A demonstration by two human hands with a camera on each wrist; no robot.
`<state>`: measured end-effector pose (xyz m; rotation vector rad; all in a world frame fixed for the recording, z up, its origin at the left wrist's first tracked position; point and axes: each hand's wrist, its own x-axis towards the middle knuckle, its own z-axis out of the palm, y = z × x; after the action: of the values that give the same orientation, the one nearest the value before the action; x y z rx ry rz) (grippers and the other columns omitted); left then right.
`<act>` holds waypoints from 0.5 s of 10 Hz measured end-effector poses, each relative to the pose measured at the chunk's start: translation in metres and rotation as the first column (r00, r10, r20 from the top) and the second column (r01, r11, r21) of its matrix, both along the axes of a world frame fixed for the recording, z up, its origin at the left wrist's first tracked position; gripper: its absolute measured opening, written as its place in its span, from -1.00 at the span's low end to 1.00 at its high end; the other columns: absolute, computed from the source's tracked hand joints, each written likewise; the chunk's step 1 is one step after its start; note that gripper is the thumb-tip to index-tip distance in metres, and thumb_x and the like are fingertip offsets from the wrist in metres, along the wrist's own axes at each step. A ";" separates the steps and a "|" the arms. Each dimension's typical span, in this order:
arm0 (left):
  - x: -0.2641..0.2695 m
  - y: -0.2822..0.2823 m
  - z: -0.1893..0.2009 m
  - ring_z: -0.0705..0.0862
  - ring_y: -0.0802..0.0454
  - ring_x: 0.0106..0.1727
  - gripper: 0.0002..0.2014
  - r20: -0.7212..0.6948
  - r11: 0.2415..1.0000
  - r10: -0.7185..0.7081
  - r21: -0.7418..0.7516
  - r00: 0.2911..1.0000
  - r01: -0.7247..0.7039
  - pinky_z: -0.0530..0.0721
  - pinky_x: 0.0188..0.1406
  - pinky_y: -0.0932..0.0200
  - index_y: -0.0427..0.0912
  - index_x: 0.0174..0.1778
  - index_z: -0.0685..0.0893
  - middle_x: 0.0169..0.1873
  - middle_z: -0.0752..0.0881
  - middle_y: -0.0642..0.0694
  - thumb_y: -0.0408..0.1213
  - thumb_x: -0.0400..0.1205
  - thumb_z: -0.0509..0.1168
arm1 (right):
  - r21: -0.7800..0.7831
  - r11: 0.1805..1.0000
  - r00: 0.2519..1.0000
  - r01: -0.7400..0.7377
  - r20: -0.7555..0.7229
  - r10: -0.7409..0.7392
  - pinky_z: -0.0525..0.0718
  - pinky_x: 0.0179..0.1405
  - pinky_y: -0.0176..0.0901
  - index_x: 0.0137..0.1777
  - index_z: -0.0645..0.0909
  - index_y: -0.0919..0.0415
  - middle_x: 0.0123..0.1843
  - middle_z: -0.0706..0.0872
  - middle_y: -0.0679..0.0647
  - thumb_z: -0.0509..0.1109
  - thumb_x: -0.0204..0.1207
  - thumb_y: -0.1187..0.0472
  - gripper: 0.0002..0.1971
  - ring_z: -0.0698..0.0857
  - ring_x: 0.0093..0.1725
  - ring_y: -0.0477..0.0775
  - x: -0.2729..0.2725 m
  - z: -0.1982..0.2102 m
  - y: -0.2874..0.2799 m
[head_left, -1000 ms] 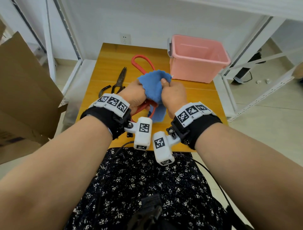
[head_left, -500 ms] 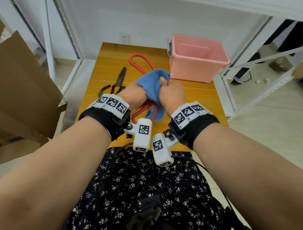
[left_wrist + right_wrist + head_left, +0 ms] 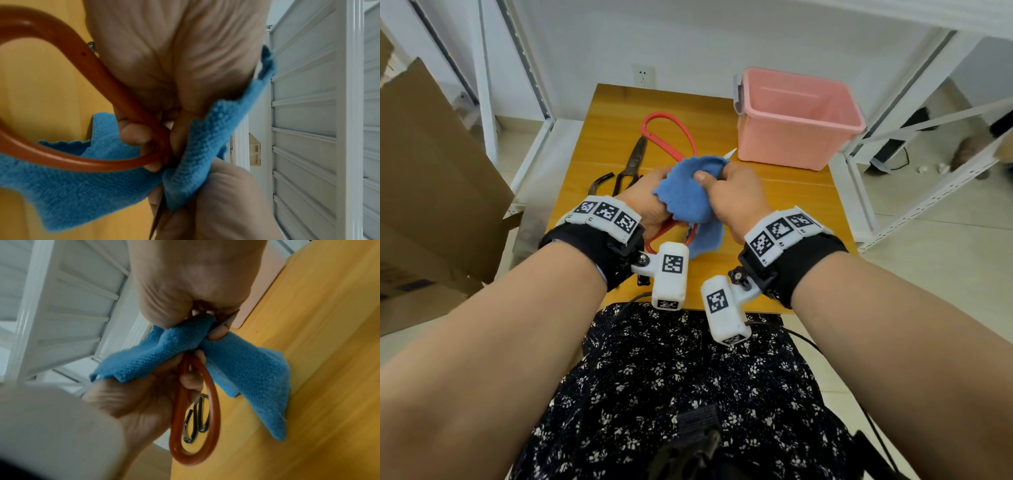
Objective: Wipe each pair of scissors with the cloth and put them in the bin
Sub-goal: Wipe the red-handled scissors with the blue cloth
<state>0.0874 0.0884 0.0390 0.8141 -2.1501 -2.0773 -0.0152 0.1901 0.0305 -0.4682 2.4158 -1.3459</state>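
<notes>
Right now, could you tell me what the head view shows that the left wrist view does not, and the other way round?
Only the head view shows the empty pink bin, the black scissors and a second red-handled pair lying on the table.

Only the left wrist view shows the left hand with its fingers hooked through the red handle loop.

Both show the blue cloth wrapped around the held scissors' blade, with the right hand gripping it.

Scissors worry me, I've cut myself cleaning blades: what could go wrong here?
The blade tip pokes bare out of the cloth beside the right hand, so a slip could nick a finger. The left hand holds only the red handle; the scissors might twist.
</notes>
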 end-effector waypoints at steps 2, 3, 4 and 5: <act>-0.024 0.006 -0.006 0.63 0.17 -0.65 -0.71 0.010 0.999 -0.026 0.031 1.000 0.026 0.59 -0.64 0.30 -0.20 -0.23 0.55 -0.40 0.65 -0.15 -0.57 0.74 0.09 | 0.092 0.993 0.996 0.068 -0.062 -0.063 0.51 -0.16 -0.04 -0.04 0.62 0.23 -0.09 0.69 0.19 0.19 0.74 -0.03 -0.66 0.65 -0.08 0.22 -0.003 0.004 0.003; -0.026 0.009 0.001 0.60 -0.04 -0.58 -0.83 -0.053 0.993 -0.061 0.101 0.997 0.067 0.53 -0.63 0.23 -0.38 -0.13 0.66 -0.45 0.66 -0.30 -0.60 0.66 0.18 | 0.049 0.991 0.992 0.128 -0.029 -0.127 0.58 -0.12 0.06 -0.23 0.59 0.21 -0.16 0.70 0.19 0.22 0.72 -0.05 -0.61 0.67 -0.10 0.25 -0.007 0.001 0.002; -0.020 0.004 -0.003 0.65 -0.07 -0.44 -0.86 -0.078 0.982 -0.094 0.157 0.992 0.105 0.56 -0.55 0.14 -0.40 0.02 0.63 -0.34 0.67 -0.30 -0.64 0.61 0.25 | -0.071 0.978 0.975 0.194 0.129 -0.184 0.71 -0.02 0.15 -0.34 0.52 0.14 -0.26 0.64 0.12 0.25 0.70 -0.07 -0.59 0.66 -0.15 0.20 -0.011 -0.002 0.005; -0.018 -0.001 -0.007 0.72 -0.02 -0.40 -0.90 -0.102 0.972 -0.092 0.207 0.991 0.112 0.59 -0.58 0.23 -0.33 0.00 0.54 -0.34 0.71 -0.21 -0.58 0.67 0.22 | -0.191 0.958 0.918 0.215 0.375 -0.132 0.81 0.01 0.13 0.05 0.62 0.24 -0.05 0.67 0.17 0.22 0.71 -0.09 -0.63 0.71 -0.03 0.21 -0.015 -0.006 0.008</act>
<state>0.0696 0.0873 0.0323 0.6211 -1.9878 -2.3768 -0.0304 0.1983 0.0241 -0.0474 2.0502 -1.6351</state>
